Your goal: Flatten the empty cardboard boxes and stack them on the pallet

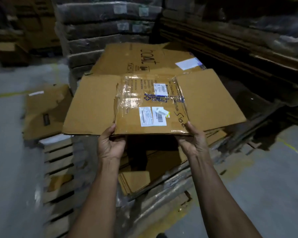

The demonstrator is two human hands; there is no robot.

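A flattened brown cardboard box (96, 107) with clear tape and white labels is held level above the stack. My left hand (110, 145) grips its near edge, thumb on top, fingers underneath. At the same edge, further right, my right hand (193, 143) grips it the same way. Below and behind lies a stack of flattened cardboard (141, 60) with "COAT" handwritten on the top sheet. The stack rests on a wooden pallet (58, 162) whose slats show at the lower left.
A crumpled cardboard box (45, 110) lies on the grey floor left of the pallet. Wrapped stacked goods (103, 28) rise behind. Dark stacks of flat material (239, 48) stand to the right. Yellow floor lines run at right.
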